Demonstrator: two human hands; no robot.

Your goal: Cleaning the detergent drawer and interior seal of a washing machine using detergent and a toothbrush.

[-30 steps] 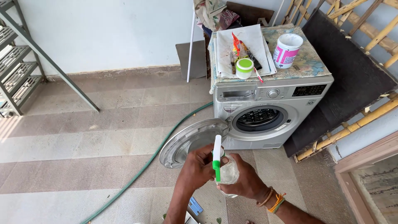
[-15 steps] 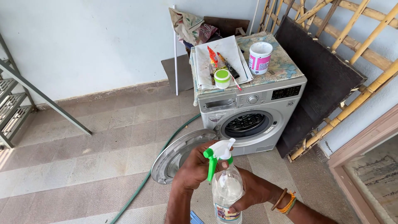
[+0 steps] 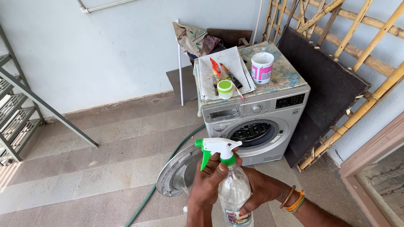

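Room: I see bare tiled floor (image 3: 105, 147) spreading wide to the left, edged by a grey metal rack (image 3: 17, 113) at far left; on the right a dark board (image 3: 324, 80) and bamboo lattice (image 3: 362, 63) close things in.
Ahead: a silver washing machine (image 3: 256, 122) with its round door (image 3: 179, 172) swung open, a green hose (image 3: 155, 185) running past it.
Packages: on the machine's top, a white tub with a pink label (image 3: 261, 67) and a small jar with a green lid (image 3: 225, 89).
Bottle: a clear spray bottle (image 3: 233, 191), white and green trigger head up, stands upright between my hands, low centre.
Left hand (image 3: 210, 185): wrapped around the neck just under the trigger.
Right hand (image 3: 261, 189): cupped around the body from the right, fingers pressed on the plastic.
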